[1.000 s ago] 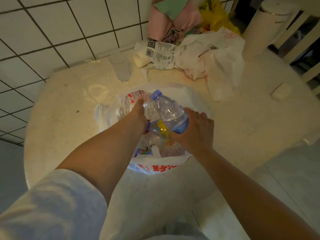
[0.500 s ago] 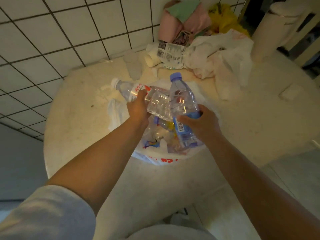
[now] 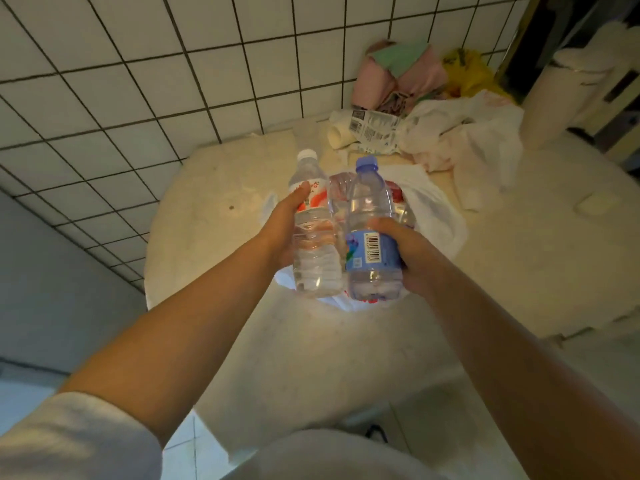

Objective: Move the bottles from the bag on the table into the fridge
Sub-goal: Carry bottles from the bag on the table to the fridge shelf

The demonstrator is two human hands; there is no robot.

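Here, two clear ribbed plastic bottles are being held upright above the bag (image 3: 436,216): the white-capped bottle (image 3: 311,233) is being gripped by the left hand (image 3: 282,233), the blue-capped bottle (image 3: 370,230) by the right hand (image 3: 408,258).

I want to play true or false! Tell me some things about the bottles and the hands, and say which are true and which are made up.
1. The left hand holds the white-capped bottle. True.
2. The blue-capped bottle lies flat on the table. False: the right hand holds it upright above the bag.
3. Both bottles are clear plastic. True.
4. The bag is empty. False: at least one more bottle shows inside it.
5. The wall is tiled. True.
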